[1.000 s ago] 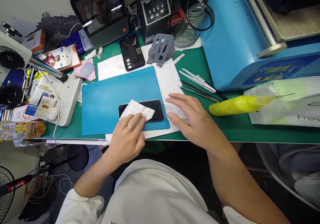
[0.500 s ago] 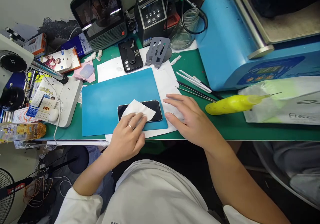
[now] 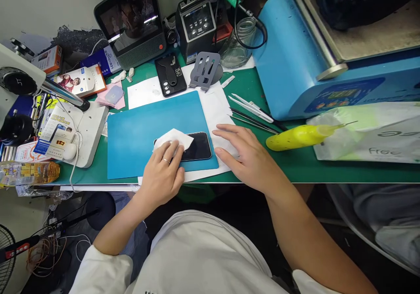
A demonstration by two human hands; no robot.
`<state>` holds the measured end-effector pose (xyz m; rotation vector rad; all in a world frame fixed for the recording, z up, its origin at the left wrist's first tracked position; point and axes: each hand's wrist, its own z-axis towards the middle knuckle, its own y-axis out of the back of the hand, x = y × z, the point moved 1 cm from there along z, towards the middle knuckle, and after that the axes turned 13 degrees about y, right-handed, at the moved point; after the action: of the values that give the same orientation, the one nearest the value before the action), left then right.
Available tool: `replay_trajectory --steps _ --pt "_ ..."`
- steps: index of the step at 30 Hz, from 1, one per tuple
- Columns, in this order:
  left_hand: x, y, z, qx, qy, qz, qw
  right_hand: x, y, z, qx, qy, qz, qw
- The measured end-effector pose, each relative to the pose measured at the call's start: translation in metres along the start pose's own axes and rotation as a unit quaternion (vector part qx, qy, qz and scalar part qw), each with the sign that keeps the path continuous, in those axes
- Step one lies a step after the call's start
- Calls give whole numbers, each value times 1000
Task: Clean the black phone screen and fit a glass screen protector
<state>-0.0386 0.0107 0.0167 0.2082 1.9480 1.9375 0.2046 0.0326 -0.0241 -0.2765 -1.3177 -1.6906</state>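
A smartphone (image 3: 201, 147) with a dark screen lies face up on a blue mat (image 3: 138, 127). My left hand (image 3: 163, 170), a ring on one finger, presses a white wipe (image 3: 173, 137) against the phone's left part with its fingers together. The wipe covers that end of the screen; the right end is bare. My right hand (image 3: 244, 156) rests just right of the phone and mat, over white paper (image 3: 215, 112), its fingers apart and holding nothing.
A yellow bottle (image 3: 295, 137) with a needle tip, tweezers (image 3: 254, 121) and a plastic bag (image 3: 367, 132) lie at right. Behind stand a phone stand (image 3: 206, 70), a black phone case (image 3: 170, 74), a glass jar (image 3: 239, 44) and a blue machine (image 3: 288, 66). A microscope base (image 3: 90, 132) stands left.
My left hand has slid the wipe left along the phone, baring more of the screen's right side. My right hand stays nearly in place.
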Motion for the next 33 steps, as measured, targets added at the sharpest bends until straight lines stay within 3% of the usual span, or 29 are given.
replay_trajectory --steps 5,11,18,28,33 --pt "-7 1 -4 4 -14 -15 1000 0 0 1 6 4 4 1000" --pt "6 0 8 1 18 1 1000 0 0 0 7 -2 3 1000" --pt "-8 -6 -10 51 -63 -27 996 0 1 1 2 2 1 1000" --pt "18 -1 -15 3 107 44 993 1 2 -1 9 -7 3 1000" --pt "8 -5 -21 -8 121 54 991 1 2 -1 14 -13 4 1000"
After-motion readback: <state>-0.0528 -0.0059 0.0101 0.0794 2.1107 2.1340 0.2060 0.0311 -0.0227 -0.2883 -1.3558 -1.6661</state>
